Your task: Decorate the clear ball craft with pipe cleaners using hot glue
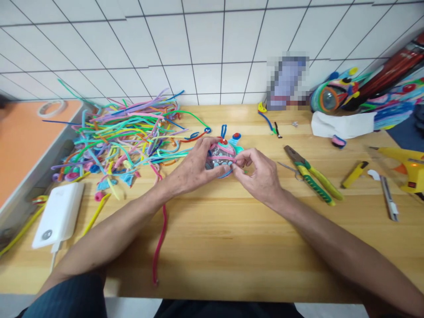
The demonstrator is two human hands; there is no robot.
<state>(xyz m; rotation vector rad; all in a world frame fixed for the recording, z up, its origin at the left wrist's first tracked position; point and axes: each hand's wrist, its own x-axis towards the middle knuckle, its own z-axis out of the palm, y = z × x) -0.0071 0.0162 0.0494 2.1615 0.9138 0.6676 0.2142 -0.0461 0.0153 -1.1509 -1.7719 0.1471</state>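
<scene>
A small see-through plastic craft piece (217, 164), trimmed with pink and blue pipe cleaners and red button-like discs, is held low over the middle of the table. My left hand (195, 167) grips it from the left, thumb along its near side and fingers over its top. At its right end, the fingertips of my right hand (256, 172) pinch the end of a pink pipe cleaner (222, 158) that runs across the piece. A blue loop (224, 131) sticks up from its far side. My fingers cover part of both ends.
Loose pipe cleaners (129, 132) are heaped at the left, near a white power bank (59, 215). To the right lie pliers (313, 174), small scissors (293, 170), a yellow cutter (354, 174), a slim knife (389, 198) and a yellow glue gun (407, 165). A tiled wall (205, 39) stands behind.
</scene>
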